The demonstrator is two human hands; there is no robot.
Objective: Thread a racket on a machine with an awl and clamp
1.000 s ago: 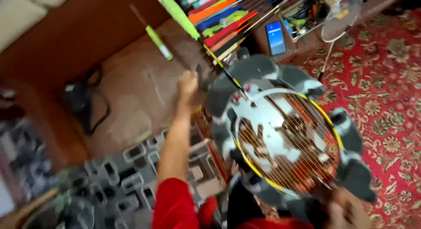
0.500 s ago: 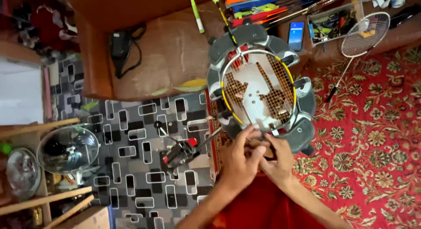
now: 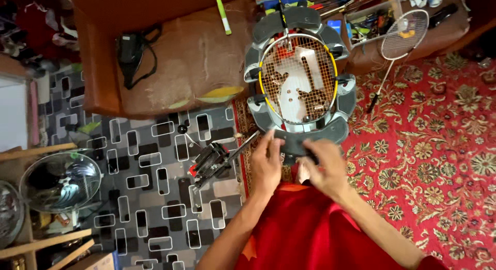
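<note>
Racket [image 3: 298, 79] clamped in grey stringing machine [image 3: 310, 133], standing over red patterned carpet [image 3: 439, 146] and grey tiled floor [image 3: 155, 197]. Left hand [image 3: 266, 164] and right hand [image 3: 323, 166] at near rim, fingers curled; pinch unclear. Brown sofa [image 3: 191, 58] behind.

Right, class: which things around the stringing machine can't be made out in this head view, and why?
- Head view: what the right hand pinches, hidden by its own fingers.
- Left hand fingertips on the grey machine frame: any string is too thin to see.
- Clutter in the tray: too small.
</note>
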